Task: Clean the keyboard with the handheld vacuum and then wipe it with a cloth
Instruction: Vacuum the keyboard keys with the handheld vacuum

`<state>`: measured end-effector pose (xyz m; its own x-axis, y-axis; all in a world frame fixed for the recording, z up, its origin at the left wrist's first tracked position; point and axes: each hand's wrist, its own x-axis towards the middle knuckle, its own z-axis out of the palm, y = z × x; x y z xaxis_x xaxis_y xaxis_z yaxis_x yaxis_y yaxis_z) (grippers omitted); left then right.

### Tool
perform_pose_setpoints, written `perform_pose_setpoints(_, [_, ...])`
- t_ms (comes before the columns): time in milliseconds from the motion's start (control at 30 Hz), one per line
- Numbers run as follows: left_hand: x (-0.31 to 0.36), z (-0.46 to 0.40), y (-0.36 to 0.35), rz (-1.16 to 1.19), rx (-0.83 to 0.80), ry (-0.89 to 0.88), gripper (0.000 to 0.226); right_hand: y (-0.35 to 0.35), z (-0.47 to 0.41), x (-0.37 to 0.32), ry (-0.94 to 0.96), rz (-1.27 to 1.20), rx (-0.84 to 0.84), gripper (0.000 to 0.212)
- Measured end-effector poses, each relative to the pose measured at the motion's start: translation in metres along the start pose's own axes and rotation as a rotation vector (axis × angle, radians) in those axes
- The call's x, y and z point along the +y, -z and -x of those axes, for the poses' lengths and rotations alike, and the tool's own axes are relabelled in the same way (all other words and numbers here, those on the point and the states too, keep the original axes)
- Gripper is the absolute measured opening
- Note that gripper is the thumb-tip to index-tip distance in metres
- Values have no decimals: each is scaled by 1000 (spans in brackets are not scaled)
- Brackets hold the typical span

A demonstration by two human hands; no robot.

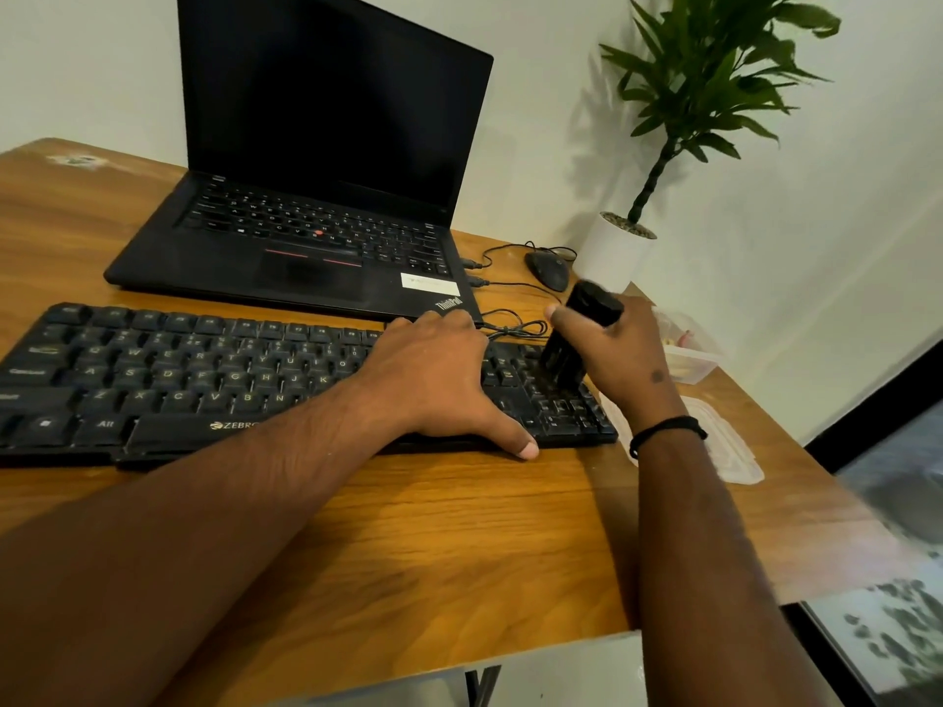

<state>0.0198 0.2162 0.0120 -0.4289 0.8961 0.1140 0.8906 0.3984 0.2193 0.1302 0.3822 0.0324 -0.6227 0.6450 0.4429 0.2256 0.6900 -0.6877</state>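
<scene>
Wooden surface (459, 528) at the bottom, then the black keyboard (204, 380) mid-frame: left hand (433, 380) lies flat steadying it, right hand (620, 359) grips the handheld vacuum (579, 339) nozzle-down on the right-end keys. Looks like the vacuuming step; next it probably needs sweeping leftward, laptop (316, 196) behind.

Vacuuming keyboard, right end.
Right hand (620, 352) grips handheld vacuum (579, 339) on keyboard (204, 380); left hand (433, 380) flat on keys.

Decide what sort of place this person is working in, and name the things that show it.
Probably a home or small office desk. An open laptop, an external keyboard and a wired mouse sit on a wooden table, with a potted plant against the wall.
</scene>
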Motion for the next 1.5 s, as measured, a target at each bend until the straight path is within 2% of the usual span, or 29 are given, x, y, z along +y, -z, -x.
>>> perform_pose_setpoints(67, [0,0,0,1,0,2,126,1,1,-1,-26,-53,-32,22])
perform_pose_setpoints(167, [-1,0,0,-9,-2,-1,127,0,-1,0,32,34,65,27])
perform_pose_setpoints(267, [0,1,-1,-4,-5,3,127,2,1,3,-33,-3,7,24])
perform_pose_setpoints(367, [0,1,0,4,5,1,125,5,-1,3,-2,59,121,27])
perform_pose_setpoints(467, [0,1,-1,9,2,5,126,4,0,3,-46,28,88,24])
perform_pose_setpoints(567, [0,1,0,3,-3,2,127,5,-1,3,-18,96,172,28])
perform_pose_setpoints(700, [0,1,0,12,-1,1,126,7,0,4,-111,68,74,21])
perform_pose_setpoints(833, [0,0,1,8,-3,5,126,7,0,0,-43,117,149,26])
perform_pose_setpoints(933, [0,1,0,7,-5,4,126,8,1,0,-114,51,77,23])
perform_pose_setpoints(1067, [0,1,1,8,-9,1,126,11,3,0,-88,71,163,24])
perform_pose_setpoints(1167, [0,2,1,11,-14,-1,126,14,5,-1,-162,-10,9,18])
perform_pose_setpoints(1300, [1,3,2,19,-10,-4,126,18,12,-2,-96,52,121,22])
perform_pose_setpoints(1433, [1,4,2,19,-19,-5,126,26,23,-7,-124,16,15,18])
perform_pose_setpoints(1500, [1,4,3,15,-18,-4,126,28,32,-7,-56,74,117,25])
